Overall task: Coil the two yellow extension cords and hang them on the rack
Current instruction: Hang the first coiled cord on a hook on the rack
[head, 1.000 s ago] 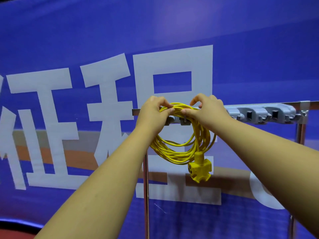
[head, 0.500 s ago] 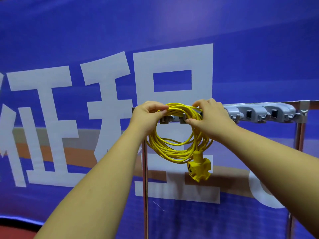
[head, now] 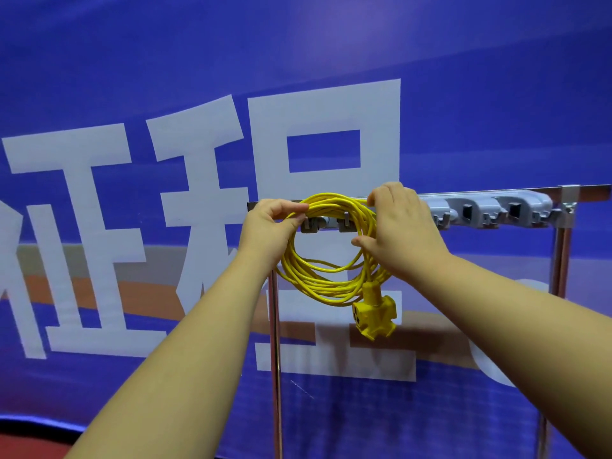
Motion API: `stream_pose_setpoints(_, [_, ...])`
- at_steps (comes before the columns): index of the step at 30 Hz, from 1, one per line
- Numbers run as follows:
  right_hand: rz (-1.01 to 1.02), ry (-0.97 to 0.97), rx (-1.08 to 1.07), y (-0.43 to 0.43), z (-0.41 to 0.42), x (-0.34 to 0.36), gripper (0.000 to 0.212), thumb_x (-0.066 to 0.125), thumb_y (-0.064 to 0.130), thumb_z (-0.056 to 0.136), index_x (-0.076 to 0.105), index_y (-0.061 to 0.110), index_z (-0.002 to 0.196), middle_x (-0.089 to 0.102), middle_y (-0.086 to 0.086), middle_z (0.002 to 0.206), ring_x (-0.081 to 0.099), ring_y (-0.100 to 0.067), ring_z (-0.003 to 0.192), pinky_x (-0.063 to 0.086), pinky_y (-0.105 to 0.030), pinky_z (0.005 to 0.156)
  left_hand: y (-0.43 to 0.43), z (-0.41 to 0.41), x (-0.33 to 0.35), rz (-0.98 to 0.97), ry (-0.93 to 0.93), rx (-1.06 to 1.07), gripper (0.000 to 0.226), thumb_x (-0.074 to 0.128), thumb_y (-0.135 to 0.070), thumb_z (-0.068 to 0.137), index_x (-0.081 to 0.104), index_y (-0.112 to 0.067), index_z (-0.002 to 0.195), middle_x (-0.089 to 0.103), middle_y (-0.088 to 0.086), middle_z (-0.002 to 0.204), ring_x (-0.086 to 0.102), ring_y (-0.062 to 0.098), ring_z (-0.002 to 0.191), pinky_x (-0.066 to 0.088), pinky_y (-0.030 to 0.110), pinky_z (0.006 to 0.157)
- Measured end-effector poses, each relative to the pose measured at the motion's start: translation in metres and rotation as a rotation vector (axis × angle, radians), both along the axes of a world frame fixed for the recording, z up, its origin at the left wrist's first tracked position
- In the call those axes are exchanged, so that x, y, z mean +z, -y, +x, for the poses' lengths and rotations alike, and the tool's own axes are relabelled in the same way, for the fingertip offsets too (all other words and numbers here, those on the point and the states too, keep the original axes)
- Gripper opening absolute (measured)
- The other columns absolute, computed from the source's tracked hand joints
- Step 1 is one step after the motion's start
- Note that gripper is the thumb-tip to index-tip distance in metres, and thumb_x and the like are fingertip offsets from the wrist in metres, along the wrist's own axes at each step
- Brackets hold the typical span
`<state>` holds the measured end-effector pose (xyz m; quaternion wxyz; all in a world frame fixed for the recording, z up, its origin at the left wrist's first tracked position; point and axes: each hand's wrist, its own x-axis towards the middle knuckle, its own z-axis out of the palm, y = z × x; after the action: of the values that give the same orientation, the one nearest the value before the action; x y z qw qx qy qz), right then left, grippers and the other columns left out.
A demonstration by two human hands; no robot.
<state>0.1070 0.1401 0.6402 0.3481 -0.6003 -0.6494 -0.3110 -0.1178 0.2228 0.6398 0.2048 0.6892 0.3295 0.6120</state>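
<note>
Yellow extension cord (head: 318, 286) coil draped on left end of rack (head: 496, 212); left hand (head: 268, 226) fingers (head: 291, 210) pinch top, right hand (head: 404, 233) grips right side; hands wider apart than second earlier.

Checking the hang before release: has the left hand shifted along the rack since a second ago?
Yes. The left hand has slid left along the rack, toward its left end, away from the two grey hooks under the yellow cord.
</note>
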Motion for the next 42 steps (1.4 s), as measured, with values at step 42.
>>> stream_pose_setpoints(42, [-0.536,-1.355,0.581,0.048,-0.055,-0.052,0.045,0.078,0.025,0.097,0.068,-0.017,0.109,0.069,-0.024,0.077,0.07,-0.02,0.056,0.064,-0.032,0.056,0.028,-0.007,-0.027,0.141,-0.683,0.376,0.086,0.051,-0.003,0.098,0.017,-0.051,0.162,0.043,0.003,0.106,0.052,0.019,0.082,0.054,0.036,0.068])
